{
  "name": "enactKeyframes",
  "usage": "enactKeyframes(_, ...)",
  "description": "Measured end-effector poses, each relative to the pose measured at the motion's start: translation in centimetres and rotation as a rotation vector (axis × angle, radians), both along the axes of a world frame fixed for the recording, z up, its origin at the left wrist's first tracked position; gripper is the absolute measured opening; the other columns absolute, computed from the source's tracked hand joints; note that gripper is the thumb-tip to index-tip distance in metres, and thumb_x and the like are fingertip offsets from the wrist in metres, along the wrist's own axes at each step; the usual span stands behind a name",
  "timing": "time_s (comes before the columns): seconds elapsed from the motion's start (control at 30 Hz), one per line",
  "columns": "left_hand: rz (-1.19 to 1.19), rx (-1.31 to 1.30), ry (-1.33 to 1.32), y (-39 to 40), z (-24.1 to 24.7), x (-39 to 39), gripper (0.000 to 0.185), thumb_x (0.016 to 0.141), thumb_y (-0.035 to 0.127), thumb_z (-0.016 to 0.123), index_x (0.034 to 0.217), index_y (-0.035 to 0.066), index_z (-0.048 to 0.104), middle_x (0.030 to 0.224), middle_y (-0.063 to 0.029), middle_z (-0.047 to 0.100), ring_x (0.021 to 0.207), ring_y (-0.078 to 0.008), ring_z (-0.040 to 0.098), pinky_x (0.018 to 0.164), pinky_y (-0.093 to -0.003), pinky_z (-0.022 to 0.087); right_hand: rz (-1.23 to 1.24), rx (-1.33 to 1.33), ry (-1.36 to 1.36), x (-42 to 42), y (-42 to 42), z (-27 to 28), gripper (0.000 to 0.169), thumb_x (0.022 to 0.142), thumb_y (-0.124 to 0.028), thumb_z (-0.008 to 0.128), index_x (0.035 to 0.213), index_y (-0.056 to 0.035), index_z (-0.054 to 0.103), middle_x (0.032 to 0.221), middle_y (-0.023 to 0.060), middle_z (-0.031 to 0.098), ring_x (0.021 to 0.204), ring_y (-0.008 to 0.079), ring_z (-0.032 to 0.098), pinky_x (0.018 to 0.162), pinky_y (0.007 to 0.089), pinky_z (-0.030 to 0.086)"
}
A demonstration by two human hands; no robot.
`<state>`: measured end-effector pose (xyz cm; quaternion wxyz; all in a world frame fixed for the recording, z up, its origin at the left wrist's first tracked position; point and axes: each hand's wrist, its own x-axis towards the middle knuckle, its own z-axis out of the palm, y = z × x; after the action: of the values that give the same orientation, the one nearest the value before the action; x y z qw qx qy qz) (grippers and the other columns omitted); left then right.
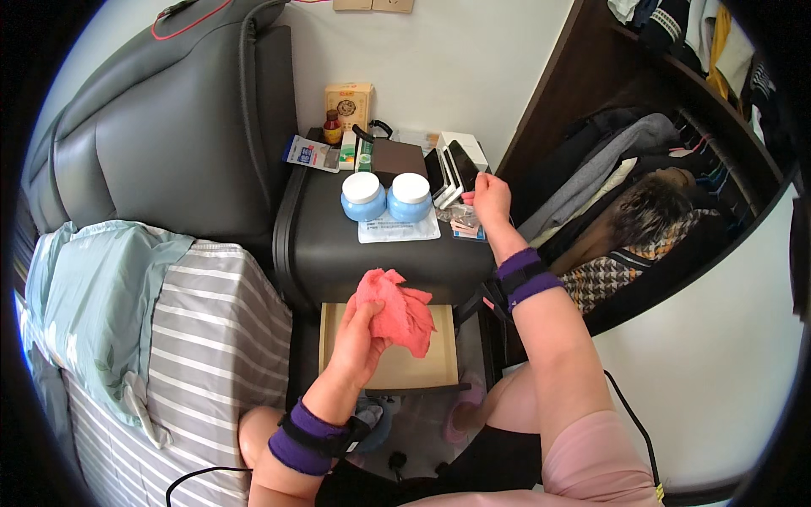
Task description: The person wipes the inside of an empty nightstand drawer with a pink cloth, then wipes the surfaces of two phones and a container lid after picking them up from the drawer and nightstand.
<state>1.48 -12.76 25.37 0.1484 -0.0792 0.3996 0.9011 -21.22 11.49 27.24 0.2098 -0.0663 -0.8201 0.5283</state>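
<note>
A crumpled coral-red cloth [398,314] is in my left hand [361,342], the thumb pressed on its near side, above an open pale wooden drawer [415,375]. My right hand [491,198] is at the right end of the black nightstand [380,272]. Its fingers are closed at the lower edge of a smartphone with a dark screen [464,166], which leans at a slant. Another device with a pale edge [443,180] leans just left of it. Two light-blue jars with white lids [362,206] [409,206] stand side by side on a white packet [396,233].
A brown box [399,160], a small brown bottle [332,128], a yellow carton [350,104] and a white box [462,146] crowd the nightstand's back. Left is a bed with a striped cover [209,336]. Right, an open wardrobe [545,114] holds hanging clothes [621,177].
</note>
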Motion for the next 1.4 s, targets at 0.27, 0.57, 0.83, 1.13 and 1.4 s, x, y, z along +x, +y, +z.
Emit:
enactKeyframes(0.27, -0.010, 0.054, 0.063, 0.3, 0.8, 1.0, 0.047, 0.094, 0.021, 0.038, 0.141, 0.014, 0.038, 0.134, -0.0060, 0.052, 0.119, -0.0213, 0.054, 0.087, -0.0367, 0.053, 0.047, -0.201, 0.158, 10.7, 1.4, 2.3, 0.035, 0.101, -0.025, 0.047, 0.108, 0.0056, 0.061, 0.069, 0.0114, 0.066, 0.056, 0.0150, 0.064, 0.055, 0.0268, 0.053)
enactKeyframes(0.57, 0.087, 0.065, 0.158, 2.4, 0.2, 2.0, 0.058, 0.097, 0.048, 0.044, 0.144, 0.017, 0.033, 0.139, -0.0095, 0.049, 0.124, -0.0254, 0.051, 0.096, -0.0425, 0.048, 0.398, -0.709, -0.193, 25.8, -3.6, -1.0, 0.034, 0.102, -0.026, 0.046, 0.113, 0.0048, 0.057, 0.077, 0.0095, 0.065, 0.063, 0.0154, 0.064, 0.059, 0.0271, 0.053)
enactKeyframes(0.83, 0.134, -0.157, 0.426, 2.2, 0.5, 1.9, 0.051, 0.092, 0.013, 0.047, 0.140, 0.007, 0.031, 0.119, -0.0213, 0.059, 0.107, -0.0337, 0.062, 0.090, -0.0414, 0.054, 0.780, -0.755, -0.316, 27.7, -4.5, -4.7, 0.035, 0.102, -0.024, 0.043, 0.126, 0.0006, 0.049, 0.113, 0.0072, 0.058, 0.099, 0.0143, 0.060, 0.077, 0.0292, 0.053)
enactKeyframes(1.13, 0.237, -0.282, 0.388, 3.5, -3.1, 1.8, 0.046, 0.095, 0.003, 0.051, 0.140, 0.001, 0.039, 0.136, -0.0099, 0.049, 0.126, -0.0176, 0.047, 0.106, -0.0295, 0.037, 0.749, -1.091, -0.443, 28.6, -5.0, -6.1, 0.041, 0.102, -0.025, 0.046, 0.139, -0.0113, 0.033, 0.123, 0.0072, 0.051, 0.107, 0.0202, 0.058, 0.084, 0.0394, 0.057)
enactKeyframes(1.4, 0.444, -1.181, 0.985, 4.3, -5.2, 5.1, 0.055, 0.093, 0.018, 0.060, 0.139, 0.000, 0.035, 0.144, -0.0169, 0.038, 0.132, -0.0306, 0.038, 0.110, -0.0421, 0.030, 0.709, -1.194, -0.352, 28.6, -5.3, -5.8, 0.055, 0.104, -0.020, 0.039, 0.152, -0.0203, 0.012, 0.143, 0.0076, 0.040, 0.128, 0.0225, 0.045, 0.096, 0.0408, 0.050)
